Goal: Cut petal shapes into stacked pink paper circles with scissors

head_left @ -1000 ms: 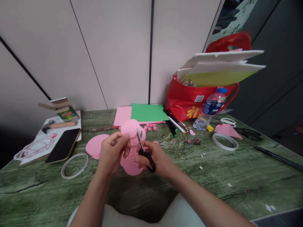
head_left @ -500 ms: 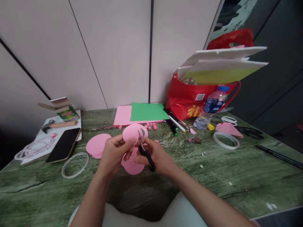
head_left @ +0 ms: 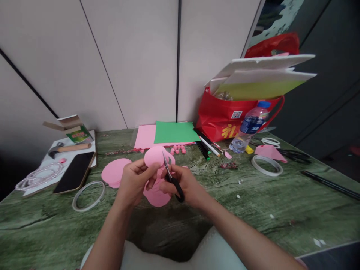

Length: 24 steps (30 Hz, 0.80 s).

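My left hand (head_left: pixel 138 179) is closed on a pink paper circle (head_left: pixel 153 156), pinching its lower edge between thumb and fingers. Black-handled scissors (head_left: pixel 176 188) are in my right hand (head_left: pixel 185 184), with the blades pointing up along the right edge of the circle. A narrow strip of pink paper curls off to the right of the blades. Below the hands, more pink paper rounds (head_left: pixel 158 198) lie on the table, partly covered by my fingers. To the left sits a stack of pink circles (head_left: pixel 114 171).
Behind the hands lie green paper (head_left: pixel 177 132), pink balls (head_left: pixel 177 150) and pens (head_left: pixel 209 147). A water bottle (head_left: pixel 250 127) stands before a red bag (head_left: pixel 216 114). Tape rolls (head_left: pixel 267 166) lie on both sides. A phone (head_left: pixel 74 172), beads (head_left: pixel 41 176) and a hammer (head_left: pixel 70 148) are at left.
The scissors have advanced along the paper edge, and the pink strip hangs further away from the circle. Both hands stay in nearly the same place.
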Motion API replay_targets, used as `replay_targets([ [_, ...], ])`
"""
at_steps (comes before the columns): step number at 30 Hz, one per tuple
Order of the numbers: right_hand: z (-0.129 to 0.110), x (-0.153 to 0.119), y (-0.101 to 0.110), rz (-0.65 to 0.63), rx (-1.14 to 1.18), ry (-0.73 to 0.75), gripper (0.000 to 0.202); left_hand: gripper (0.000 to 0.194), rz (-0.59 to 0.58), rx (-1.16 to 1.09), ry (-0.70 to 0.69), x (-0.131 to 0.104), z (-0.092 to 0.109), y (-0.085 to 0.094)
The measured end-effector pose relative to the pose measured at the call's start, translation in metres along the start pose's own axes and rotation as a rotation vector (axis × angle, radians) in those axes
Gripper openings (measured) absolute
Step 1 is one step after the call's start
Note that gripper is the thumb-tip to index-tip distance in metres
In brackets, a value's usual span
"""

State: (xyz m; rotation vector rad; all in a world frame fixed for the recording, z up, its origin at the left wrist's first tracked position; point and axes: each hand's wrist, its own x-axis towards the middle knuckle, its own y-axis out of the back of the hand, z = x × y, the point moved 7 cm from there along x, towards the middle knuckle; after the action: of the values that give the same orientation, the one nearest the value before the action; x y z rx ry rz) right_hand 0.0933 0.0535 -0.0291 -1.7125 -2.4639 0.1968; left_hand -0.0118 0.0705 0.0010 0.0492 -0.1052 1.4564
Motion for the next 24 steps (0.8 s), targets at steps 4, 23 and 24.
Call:
replay_targets([
  [4,-0.0016,-0.001,0.0002,0.019,-0.002,-0.019,0.042,0.021,0.015,0.001,-0.009,-0.0001,0.0018,0.0022],
  [23,0.0045,-0.0018,-0.0015,-0.009,-0.003,-0.018,0.041,0.023,0.01,-0.011,-0.038,-0.0014,0.002,0.0011],
  [24,0.0044,-0.0014,-0.0015,-0.01,0.002,-0.014,0.042,0.023,0.018,0.002,-0.043,-0.0013,0.0022,0.0017],
])
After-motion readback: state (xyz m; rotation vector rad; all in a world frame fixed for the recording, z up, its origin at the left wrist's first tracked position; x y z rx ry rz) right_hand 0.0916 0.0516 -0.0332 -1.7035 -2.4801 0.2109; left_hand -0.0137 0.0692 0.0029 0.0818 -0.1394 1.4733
